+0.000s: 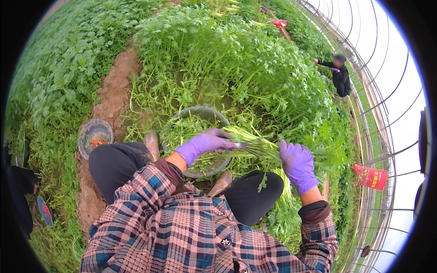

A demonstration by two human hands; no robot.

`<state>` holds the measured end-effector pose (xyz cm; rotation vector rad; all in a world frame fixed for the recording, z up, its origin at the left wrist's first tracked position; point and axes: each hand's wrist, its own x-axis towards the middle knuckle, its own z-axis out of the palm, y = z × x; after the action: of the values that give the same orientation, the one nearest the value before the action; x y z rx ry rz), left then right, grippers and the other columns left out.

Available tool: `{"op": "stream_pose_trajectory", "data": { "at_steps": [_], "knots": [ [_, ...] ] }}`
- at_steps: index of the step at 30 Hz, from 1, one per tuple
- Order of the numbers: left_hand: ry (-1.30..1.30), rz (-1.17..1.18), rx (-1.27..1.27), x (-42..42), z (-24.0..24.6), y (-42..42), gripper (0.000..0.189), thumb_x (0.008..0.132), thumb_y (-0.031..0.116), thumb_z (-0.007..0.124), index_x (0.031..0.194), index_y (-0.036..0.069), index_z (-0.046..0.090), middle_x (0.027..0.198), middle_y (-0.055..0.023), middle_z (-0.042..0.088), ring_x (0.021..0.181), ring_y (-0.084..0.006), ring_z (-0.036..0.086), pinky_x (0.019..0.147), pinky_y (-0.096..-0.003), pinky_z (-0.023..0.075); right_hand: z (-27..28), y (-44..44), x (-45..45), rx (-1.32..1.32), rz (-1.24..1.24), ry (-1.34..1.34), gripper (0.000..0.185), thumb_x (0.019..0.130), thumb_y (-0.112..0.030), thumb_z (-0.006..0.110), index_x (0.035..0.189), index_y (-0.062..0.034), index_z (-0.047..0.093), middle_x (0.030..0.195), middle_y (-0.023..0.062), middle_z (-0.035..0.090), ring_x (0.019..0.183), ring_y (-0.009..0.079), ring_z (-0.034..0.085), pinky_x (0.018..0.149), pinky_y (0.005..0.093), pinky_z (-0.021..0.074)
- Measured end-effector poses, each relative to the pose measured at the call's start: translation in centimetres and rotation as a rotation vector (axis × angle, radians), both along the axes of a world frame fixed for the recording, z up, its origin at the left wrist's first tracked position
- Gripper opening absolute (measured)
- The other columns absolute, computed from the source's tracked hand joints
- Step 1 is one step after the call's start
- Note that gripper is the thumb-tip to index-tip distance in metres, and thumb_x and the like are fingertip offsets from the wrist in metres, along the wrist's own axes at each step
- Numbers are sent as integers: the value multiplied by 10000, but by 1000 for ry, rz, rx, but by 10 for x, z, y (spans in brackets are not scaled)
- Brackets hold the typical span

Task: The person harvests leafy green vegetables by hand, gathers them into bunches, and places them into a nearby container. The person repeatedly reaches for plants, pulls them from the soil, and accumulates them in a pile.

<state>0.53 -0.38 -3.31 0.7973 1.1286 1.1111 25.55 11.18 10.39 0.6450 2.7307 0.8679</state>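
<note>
My left hand [207,144], in a purple glove, grips a small hand rake [251,147] with thin dark tines. Those tines lie against the pale stalks of a bunch of leafy greens [245,133]. My right hand [297,163], gloved in purple too, is closed around the same bunch nearer its leafy end. Below both hands, between my feet, a round dark tub [213,114] holds loose leaves and trimmings. Beside my right knee a pile of greens [285,191] lies with its stalks together.
A basin [84,136] with red ties sits on the dirt path [114,82] to the left. Standing greens [218,44] grow ahead. A person [339,76] squats at the far right, near a red sack [370,176]. Another basin [44,211] lies lower left, beside a dark-clothed person [22,194].
</note>
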Motion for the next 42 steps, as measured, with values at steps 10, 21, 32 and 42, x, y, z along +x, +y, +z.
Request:
{"op": "stream_pose_trajectory", "data": {
  "at_steps": [10,21,32,42],
  "knots": [
    [-210,319,-58,-65,-50,-36,295,915,262,661,1091,26,655,878,-49,711,548,-46,517,451,-178,337,18,13,38,153,290,141,479,805,-63,599,1271,-94,494,754,8,550,745,185,588,917,382,546],
    [269,-13,-280,-33,-69,-37,352,855,319,697,1023,10,707,804,-55,708,598,-115,579,558,-242,449,40,18,36,276,361,270,356,792,-53,621,1141,-81,554,793,26,591,790,195,619,926,416,537],
    [887,-122,-144,-11,-97,-38,660,856,397,694,1376,40,499,1335,-189,568,1237,-293,546,1049,-352,413,13,21,-11,145,115,469,146,793,-38,573,926,-97,566,747,64,570,752,260,597,768,387,524],
    [-549,222,339,19,8,-6,742,847,452,719,1414,110,383,1294,-90,563,1213,-242,539,1013,-388,458,-57,-34,-95,-290,72,806,383,677,-70,679,1034,-101,543,862,92,576,804,301,597,700,405,477]
  ]
}}
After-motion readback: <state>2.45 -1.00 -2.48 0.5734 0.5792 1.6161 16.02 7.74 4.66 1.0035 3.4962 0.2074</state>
